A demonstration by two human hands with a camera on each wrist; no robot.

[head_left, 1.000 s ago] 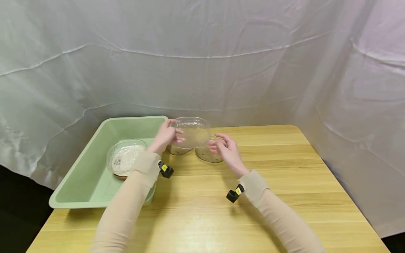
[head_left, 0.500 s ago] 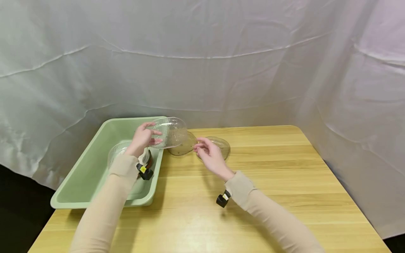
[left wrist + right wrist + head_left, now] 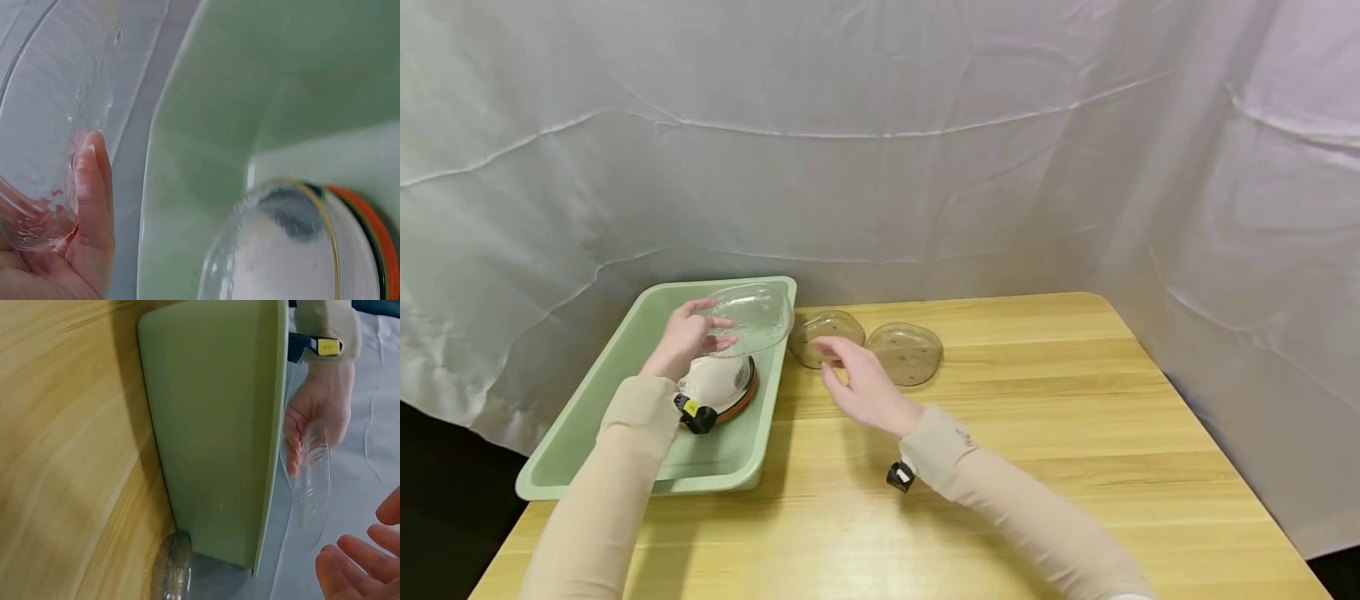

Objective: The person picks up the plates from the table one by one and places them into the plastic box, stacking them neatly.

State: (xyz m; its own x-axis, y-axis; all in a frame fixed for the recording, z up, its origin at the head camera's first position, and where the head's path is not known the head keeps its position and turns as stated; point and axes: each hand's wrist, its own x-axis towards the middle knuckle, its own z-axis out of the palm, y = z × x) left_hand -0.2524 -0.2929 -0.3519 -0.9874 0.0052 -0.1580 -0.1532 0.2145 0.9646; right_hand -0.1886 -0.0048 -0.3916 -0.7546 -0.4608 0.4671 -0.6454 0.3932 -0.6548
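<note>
My left hand (image 3: 688, 337) grips a clear glass dish (image 3: 756, 317) by its left edge, thumb on one side and fingers on the other. It is held above the green plastic basin (image 3: 563, 417). In the left wrist view, the fingers (image 3: 94, 200) lie along the underside of the textured dish (image 3: 44, 119). Below it, inside the basin, sits a stack of dishes (image 3: 711, 383): clear glass, white, and an orange-brown rim. My right hand (image 3: 865, 387) hovers over the table, holding nothing, its fingers loosely bent and apart from the dish.
Two smoky brown glass dishes stand side by side behind my right hand, a left one (image 3: 835, 325) close to the basin and a right one (image 3: 910, 358). The wooden table (image 3: 1037, 433) runs right. A grey-white curtain (image 3: 880, 167) hangs behind.
My left hand has carried the clear dish leftward, from over the brown dishes to over the basin. My right hand came away from the dish's right side and has drifted left.
</note>
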